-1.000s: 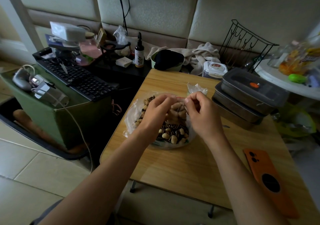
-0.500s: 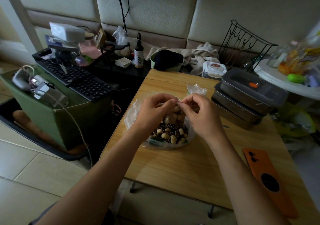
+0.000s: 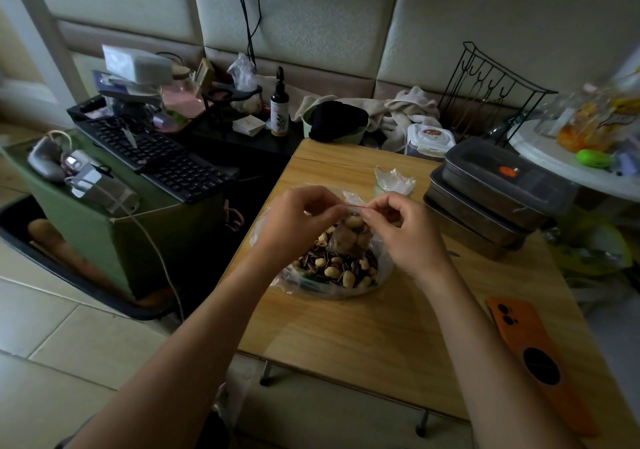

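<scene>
Item: small clear plastic zip bag of pale nuts (image 3: 347,237), held just above a larger clear plastic bag of mixed nuts and striped seeds (image 3: 334,270) on the light wooden table (image 3: 381,331). Red-lined top edge (image 3: 350,207) ran level, left to right, between the hands. Left hand (image 3: 298,222) pinched its left end, right hand (image 3: 405,237) its right end; both equally near. Judged step: working the seal along that axis.

Bag of nuts (image 3: 332,268) mid-table (image 3: 381,331) — stacked containers (image 3: 491,206) right, phone (image 3: 533,355) front-right.
</scene>
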The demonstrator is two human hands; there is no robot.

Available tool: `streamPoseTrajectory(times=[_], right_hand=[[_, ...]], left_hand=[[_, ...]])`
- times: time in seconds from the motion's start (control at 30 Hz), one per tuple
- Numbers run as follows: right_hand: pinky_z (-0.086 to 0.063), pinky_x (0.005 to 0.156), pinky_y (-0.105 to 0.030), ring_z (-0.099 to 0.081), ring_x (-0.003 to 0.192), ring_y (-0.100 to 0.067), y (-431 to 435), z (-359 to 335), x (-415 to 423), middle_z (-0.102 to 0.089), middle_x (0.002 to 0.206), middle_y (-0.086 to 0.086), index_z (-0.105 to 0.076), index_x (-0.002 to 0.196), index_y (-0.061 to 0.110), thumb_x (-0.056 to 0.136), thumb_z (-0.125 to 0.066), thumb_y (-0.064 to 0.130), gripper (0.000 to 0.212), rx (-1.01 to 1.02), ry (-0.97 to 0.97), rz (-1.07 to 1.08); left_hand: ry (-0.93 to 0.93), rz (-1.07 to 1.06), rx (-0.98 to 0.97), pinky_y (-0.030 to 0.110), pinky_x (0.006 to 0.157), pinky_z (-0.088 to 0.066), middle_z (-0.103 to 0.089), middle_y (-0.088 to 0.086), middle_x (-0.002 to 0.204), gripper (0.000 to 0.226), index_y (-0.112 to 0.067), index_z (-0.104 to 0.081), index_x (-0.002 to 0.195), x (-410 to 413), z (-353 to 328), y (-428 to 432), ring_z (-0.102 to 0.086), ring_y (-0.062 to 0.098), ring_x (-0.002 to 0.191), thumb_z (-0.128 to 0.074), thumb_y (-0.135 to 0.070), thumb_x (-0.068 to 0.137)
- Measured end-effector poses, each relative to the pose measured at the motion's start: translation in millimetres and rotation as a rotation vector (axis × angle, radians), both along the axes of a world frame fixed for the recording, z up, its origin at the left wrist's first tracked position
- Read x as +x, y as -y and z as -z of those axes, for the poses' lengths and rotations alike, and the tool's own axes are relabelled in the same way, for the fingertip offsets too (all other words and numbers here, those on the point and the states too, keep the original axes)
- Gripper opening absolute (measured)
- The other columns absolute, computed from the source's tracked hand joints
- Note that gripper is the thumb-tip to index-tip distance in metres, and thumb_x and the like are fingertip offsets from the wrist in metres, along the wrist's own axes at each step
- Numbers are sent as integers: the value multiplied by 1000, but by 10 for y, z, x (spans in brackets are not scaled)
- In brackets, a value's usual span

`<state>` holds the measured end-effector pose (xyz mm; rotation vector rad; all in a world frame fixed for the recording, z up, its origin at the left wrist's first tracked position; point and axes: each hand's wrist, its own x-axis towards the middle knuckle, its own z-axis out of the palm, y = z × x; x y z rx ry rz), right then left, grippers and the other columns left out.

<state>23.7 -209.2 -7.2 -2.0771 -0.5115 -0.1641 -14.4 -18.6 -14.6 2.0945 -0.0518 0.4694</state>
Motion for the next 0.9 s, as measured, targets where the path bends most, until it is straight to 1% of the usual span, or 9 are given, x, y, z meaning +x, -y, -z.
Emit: streamPoseTrajectory(times=[0.07, 0.13, 0.2, 0.3, 0.37, 0.47, 0.6, 0.8, 0.9], right_hand=[[-51, 73, -21, -62, 82, -4, -5, -4, -12, -68, 87, 7, -70, 90, 22, 98, -69, 23, 8, -5, -14, -11], [-51, 74, -20, -63, 85, -5, -20, -13, -32, -68, 91, 7, -70, 93, 22, 97, -69, 23, 5, -5, -23, -42], [-51, 73, -16, -62, 87, -5, -43, -19, -48, -67, 94, 8, -70, 94, 22, 97, -70, 21, 3, -19, -6, -75], [-46, 71, -10, -60, 86, -2, -63, -17, -52, -64, 92, 12, -70, 92, 22, 96, -71, 17, 7, -84, 68, -79], [-45, 70, -10, -59, 85, 0, -70, -18, -53, -63, 91, 12, -70, 92, 23, 96, -71, 17, 7, -125, 106, -68], [-45, 70, -10, -58, 87, 2, -77, -22, -65, -62, 92, 13, -70, 95, 22, 97, -70, 18, 4, -197, 153, -57], [-44, 69, -7, -58, 85, 3, -81, -31, -85, -61, 88, 17, -68, 98, 19, 96, -72, 18, 5, -197, 181, -65], [-45, 69, -7, -57, 85, 5, -80, -37, -92, -61, 91, 16, -66, 93, 24, 97, -71, 19, 8, -229, 157, -60], [-43, 67, -10, -55, 84, 2, -88, -23, -85, -60, 93, 12, -66, 95, 23, 98, -69, 19, 6, -273, 181, -55]], left_hand=[[9, 21, 13, 30, 76, -60, -74, -10, 84, 9, -21, -75, 92, -4, -13, 5, -70, 6, 81, -75, -30, 90], [18, 43, 22, 35, 76, -61, -73, -8, 84, 11, -20, -74, 91, -18, -16, 21, -70, 8, 81, -75, -31, 89], [29, 56, 55, 37, 74, -61, -73, -8, 85, 9, -19, -74, 91, -31, -11, 38, -70, 8, 80, -75, -27, 89], [52, 49, 123, 35, 74, -59, -72, -9, 87, 8, -18, -75, 92, -25, 5, 40, -68, 5, 80, -76, -25, 89], [68, 41, 164, 31, 74, -58, -72, -9, 89, 9, -18, -76, 92, -14, 10, 31, -67, 4, 80, -76, -27, 89], [83, 28, 156, 25, 75, -58, -72, -9, 90, 8, -17, -77, 94, -17, 4, 30, -67, 2, 81, -77, -24, 89], [94, 9, 154, 27, 74, -59, -70, -8, 89, 8, -16, -77, 94, -14, 6, 27, -66, 3, 79, -76, -22, 90], [85, 40, 251, 31, 76, -57, -67, -5, 91, 9, -13, -73, 96, -11, 18, 29, -64, 8, 82, -72, -22, 93], [92, 49, 293, 26, 75, -53, -64, -5, 91, 9, -13, -71, 95, -5, 34, 28, -61, 9, 82, -69, -22, 94]])
